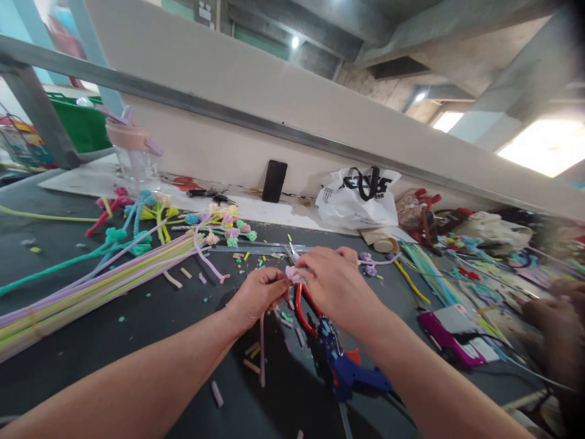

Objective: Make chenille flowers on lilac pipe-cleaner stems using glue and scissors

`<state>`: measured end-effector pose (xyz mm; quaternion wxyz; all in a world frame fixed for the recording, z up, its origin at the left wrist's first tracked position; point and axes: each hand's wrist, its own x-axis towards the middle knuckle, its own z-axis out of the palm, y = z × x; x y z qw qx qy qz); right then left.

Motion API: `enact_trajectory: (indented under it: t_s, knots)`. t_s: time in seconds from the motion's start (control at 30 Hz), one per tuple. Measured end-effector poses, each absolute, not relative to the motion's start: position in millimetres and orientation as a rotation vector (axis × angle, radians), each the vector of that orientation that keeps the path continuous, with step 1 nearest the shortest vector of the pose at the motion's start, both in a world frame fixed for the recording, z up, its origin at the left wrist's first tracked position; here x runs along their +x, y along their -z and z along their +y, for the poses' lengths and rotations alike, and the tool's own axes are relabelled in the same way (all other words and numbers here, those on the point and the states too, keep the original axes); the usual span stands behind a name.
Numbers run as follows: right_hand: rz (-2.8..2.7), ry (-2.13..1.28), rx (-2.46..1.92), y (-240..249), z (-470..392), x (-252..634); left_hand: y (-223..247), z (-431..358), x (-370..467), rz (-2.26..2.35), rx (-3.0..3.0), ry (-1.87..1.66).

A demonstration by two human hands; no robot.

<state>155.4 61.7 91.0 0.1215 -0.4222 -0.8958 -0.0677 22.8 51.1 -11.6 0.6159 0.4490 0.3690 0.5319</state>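
My left hand [260, 296] pinches a small pale pink fuzzy flower [293, 274] that looks made of pipe cleaner. A pale pink stem [262, 353] hangs below the left fingers. My right hand [333, 283] is closed at the flower from the other side, its fingertips on the petals; part of its grip is hidden. Under the right hand lie red-handled scissors [299, 311], their blades pointing away. A blue glue gun [342, 366] rests beside the right forearm. Short cut pipe-cleaner pieces [286, 320] are scattered beneath both hands.
Left lies a bundle of long pastel pipe cleaners [105, 277], with finished fuzzy flowers [228, 216] behind. A phone [275, 181] leans on the back panel near a white bag [359, 198]. A clear cup [134, 155] stands left. At right are a magenta device [452, 335] and another person's hand [553, 317].
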Motion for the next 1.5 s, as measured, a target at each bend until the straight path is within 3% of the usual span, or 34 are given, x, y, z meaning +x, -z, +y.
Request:
enact_trajectory:
  t_s: [0.87, 1.5]
  knots:
    - [-2.544, 0.139, -1.281, -75.8, 63.0, 164.8, 13.1, 48.2, 23.7, 0.888, 1.129, -1.2]
    - [-2.423, -0.137, -1.327, -72.2, 63.5, 163.8, 14.0, 46.2, 21.8, 0.873, 1.189, -1.191]
